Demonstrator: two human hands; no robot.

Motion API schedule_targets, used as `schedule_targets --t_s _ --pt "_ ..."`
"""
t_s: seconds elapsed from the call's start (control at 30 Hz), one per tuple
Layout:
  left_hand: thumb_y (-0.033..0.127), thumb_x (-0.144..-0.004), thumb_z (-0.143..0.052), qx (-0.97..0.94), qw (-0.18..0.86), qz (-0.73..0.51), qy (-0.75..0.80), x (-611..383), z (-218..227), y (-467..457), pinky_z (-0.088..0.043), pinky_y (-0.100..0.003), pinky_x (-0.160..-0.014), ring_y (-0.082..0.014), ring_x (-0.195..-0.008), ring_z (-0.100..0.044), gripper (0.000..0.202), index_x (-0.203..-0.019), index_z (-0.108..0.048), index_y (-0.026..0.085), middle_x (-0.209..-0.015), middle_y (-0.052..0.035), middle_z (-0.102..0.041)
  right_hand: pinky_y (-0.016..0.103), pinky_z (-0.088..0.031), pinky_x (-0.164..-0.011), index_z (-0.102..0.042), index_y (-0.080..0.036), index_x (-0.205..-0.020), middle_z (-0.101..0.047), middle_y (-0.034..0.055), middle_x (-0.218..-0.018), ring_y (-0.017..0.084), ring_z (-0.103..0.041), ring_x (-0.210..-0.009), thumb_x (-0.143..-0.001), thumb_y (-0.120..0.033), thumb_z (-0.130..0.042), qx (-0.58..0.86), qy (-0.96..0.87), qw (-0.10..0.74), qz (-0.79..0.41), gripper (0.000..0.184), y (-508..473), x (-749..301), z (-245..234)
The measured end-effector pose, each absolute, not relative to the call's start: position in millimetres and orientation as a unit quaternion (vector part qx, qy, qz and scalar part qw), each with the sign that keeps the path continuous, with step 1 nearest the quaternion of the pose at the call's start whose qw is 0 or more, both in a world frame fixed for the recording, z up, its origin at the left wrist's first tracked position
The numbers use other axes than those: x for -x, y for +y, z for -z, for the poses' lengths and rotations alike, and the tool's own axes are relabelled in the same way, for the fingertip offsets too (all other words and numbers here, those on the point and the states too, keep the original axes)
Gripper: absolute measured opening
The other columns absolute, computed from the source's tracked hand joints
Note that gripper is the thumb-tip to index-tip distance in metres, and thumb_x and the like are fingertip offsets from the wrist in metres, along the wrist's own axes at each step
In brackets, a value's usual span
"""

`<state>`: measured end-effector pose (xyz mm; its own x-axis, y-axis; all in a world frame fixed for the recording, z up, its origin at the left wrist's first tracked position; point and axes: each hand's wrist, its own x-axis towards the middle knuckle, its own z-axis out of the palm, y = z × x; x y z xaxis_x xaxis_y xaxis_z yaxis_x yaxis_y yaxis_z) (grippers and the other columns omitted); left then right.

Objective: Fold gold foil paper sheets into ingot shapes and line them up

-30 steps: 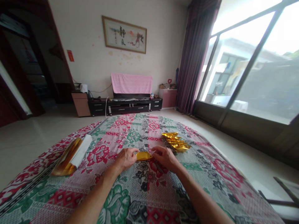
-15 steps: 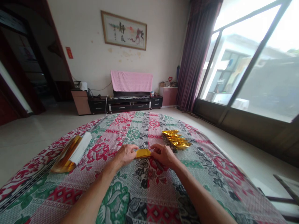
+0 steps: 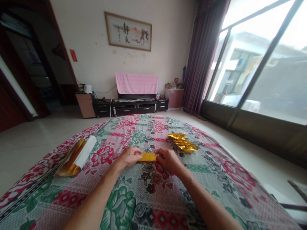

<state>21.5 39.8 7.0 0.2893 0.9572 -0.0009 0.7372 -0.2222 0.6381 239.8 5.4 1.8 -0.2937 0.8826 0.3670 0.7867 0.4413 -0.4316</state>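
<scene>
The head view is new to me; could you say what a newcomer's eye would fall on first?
The left hand and right hand pinch a gold foil piece on the floral cloth. A pile of folded gold pieces lies beyond the right hand; a stack of gold sheets lies at the left.

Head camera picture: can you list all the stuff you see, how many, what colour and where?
flowery patterned cloth: one, red, green and pink, spread under everything.
small folded gold foil paper: one, gold, on the cloth, pinched at both ends by the fingers.
pile of folded gold foil shapes: several, gold, right of and beyond the paper.
stack of gold foil sheets: one stack, gold with a white face, far left on the cloth.
framed picture: one, brown frame, back wall.
pink towel: one, draped above the dark low cabinet.
purple curtain: one, beside the big window.
left hand: holds the paper's left end.
right hand: holds its right end.
</scene>
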Motion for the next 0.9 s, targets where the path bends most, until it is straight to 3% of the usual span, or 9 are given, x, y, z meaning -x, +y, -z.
schedule_targets --t_s 0.3,0.53,0.9 --pt "0.036 -0.06 -0.059 -0.74 0.299 -0.225 0.559 -17.8 0.0 42.5 -0.037 -0.021 -0.051 -0.0138 -0.057 -0.054 0.042 -0.095 -0.068 0.015 -0.063 0.0003 -0.063 0.019 -0.033 -0.062 -0.064 -0.018 -0.08 -0.065 0.0018 -0.073 0.011 -0.056 -0.066 -0.077 -0.018 -0.047 0.512 -0.817 0.259 -0.049 0.017 5.8 -239.5 -2.4" --pt "0.033 -0.06 -0.058 -0.743 0.289 -0.223 0.561 -21.2 -3.9 38.5 -0.034 -0.021 -0.049 -0.0126 -0.054 -0.052 0.04 -0.094 -0.068 0.015 -0.06 0.0018 -0.06 0.02 -0.03 -0.057 -0.064 -0.018 -0.076 -0.063 0.0009 -0.068 0.01 -0.052 -0.059 -0.075 -0.017 -0.049 0.524 -0.813 0.251 -0.042 0.015 4.6 -238.1 -4.6" --pt "0.028 -0.062 -0.056 -0.752 0.274 -0.197 0.566 -24.5 -11.2 34.7 -0.03 -0.019 -0.048 -0.0108 -0.054 -0.049 0.035 -0.092 -0.068 0.016 -0.06 0.0023 -0.059 0.019 -0.033 -0.065 -0.063 -0.018 -0.08 -0.063 0.0025 -0.076 0.012 -0.054 -0.071 -0.082 -0.021 -0.048 0.52 -0.826 0.216 -0.035 0.015 4.8 -238.8 -3.7"
